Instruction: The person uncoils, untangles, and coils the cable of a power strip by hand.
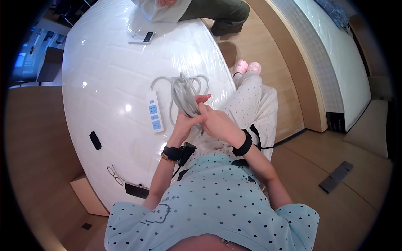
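Observation:
A coiled grey-white power cable is bunched in front of me, its loops standing up from the mattress. My left hand is closed around the lower part of the bundle, with fingertips showing past its right side. My right hand meets the left at the coil's right edge, its fingers bent against the cable; the exact pinch is partly hidden. From the coil, one loop runs left to a white power strip with blue socket faces, lying on the mattress.
The plastic-wrapped mattress bears a white box with a dark panel, a black object, glasses and a phone-like dark slab. Another person's trousered leg is at the far edge. A grey folded piece lies right.

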Motion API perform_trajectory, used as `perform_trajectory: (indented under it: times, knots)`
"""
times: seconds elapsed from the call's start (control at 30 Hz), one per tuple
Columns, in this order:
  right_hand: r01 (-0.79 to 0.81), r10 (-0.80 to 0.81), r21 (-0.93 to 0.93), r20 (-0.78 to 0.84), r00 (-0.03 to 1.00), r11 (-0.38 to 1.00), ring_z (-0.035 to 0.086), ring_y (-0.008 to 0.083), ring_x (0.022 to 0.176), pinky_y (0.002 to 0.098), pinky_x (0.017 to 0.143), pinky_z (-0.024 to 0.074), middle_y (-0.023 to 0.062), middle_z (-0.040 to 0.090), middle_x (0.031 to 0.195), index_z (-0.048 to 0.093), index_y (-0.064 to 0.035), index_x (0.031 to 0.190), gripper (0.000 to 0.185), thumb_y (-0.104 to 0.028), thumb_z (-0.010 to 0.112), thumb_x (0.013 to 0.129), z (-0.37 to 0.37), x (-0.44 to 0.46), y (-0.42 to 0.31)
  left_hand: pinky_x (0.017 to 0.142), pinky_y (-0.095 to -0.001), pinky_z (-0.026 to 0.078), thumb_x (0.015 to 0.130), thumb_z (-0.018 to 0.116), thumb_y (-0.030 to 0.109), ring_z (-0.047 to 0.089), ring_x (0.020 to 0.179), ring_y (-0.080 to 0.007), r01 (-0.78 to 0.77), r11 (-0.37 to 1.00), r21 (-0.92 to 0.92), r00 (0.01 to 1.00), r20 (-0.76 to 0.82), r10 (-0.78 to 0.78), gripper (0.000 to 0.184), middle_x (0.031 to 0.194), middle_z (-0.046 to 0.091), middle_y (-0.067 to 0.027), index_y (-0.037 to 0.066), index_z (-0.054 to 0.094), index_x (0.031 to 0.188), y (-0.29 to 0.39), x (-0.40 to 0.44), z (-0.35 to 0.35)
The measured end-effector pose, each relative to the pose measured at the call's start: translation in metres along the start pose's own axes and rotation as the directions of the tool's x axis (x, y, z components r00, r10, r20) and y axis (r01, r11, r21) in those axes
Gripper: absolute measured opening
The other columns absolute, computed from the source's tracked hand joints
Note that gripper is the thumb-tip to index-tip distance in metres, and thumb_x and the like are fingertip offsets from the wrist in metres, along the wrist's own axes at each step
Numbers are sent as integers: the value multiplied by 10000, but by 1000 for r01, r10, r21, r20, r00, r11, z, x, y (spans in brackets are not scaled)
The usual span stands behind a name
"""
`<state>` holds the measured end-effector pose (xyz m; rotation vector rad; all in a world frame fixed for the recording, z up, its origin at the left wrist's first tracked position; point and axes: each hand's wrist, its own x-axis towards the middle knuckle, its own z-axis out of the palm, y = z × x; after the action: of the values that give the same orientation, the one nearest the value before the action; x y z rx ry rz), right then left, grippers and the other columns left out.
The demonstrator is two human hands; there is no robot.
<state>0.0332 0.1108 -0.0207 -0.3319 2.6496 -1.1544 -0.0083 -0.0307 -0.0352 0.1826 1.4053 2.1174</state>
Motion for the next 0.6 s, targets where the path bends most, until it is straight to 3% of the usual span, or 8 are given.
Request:
perform_trajectory:
  times: [0.1, 0.2, 0.3, 0.4, 0.5, 0.6]
  knots:
    - [33, -32, -29, 8, 999, 999, 589, 408, 696, 483, 583, 471, 245, 564, 914, 367, 16, 1020, 305, -53, 535, 774, -10, -2, -9, 997, -356, 376, 642, 800, 290, 496, 1155, -215, 52, 998, 30, 994, 98, -54, 660, 1255, 527, -151, 21, 512, 1172, 4, -2, -2]
    - [17, -23, 62, 96, 995, 998, 586, 419, 703, 492, 599, 464, 246, 574, 856, 367, 19, 1026, 313, -52, 532, 770, -16, -3, -9, 985, -359, 395, 609, 819, 344, 542, 1100, -224, 43, 994, 99, 986, 158, -59, 659, 1215, 558, -158, 29, 545, 1118, 7, -1, -5]
    - [42, -59, 242, 63, 996, 969, 583, 428, 723, 498, 626, 456, 247, 584, 800, 359, 32, 1065, 344, -56, 521, 775, -3, -5, 0, 954, -354, 426, 572, 830, 405, 578, 1042, -224, 17, 1000, 6, 979, 201, -18, 697, 1191, 575, -163, 28, 570, 1097, 8, 1, -8]
    - [12, -27, 333, 40, 999, 943, 578, 436, 742, 499, 647, 449, 254, 587, 791, 356, 40, 1085, 350, -65, 499, 783, 5, -6, 1, 933, -344, 443, 588, 806, 253, 564, 1066, -220, 49, 998, 40, 972, 228, -57, 682, 1195, 574, -145, -2, 547, 1165, 14, 3, -7]
    - [17, -9, 377, -24, 1000, 926, 581, 428, 747, 489, 654, 451, 262, 585, 781, 352, 38, 1086, 353, -136, 513, 824, 0, -6, -2, 939, -354, 434, 714, 738, 348, 546, 1089, -217, 27, 994, 101, 967, 251, -52, 651, 1219, 558, -142, -6, 510, 1211, 14, 2, -7]
    - [-138, 138, 364, 26, 990, 921, 584, 416, 750, 467, 649, 450, 263, 584, 810, 383, 39, 1055, 350, -221, 524, 869, -21, -7, -17, 960, -346, 407, 877, 556, 425, 525, 1108, -207, 77, 993, -91, 990, 126, -66, 581, 1240, 541, -134, -7, 463, 1255, 5, 3, -3]
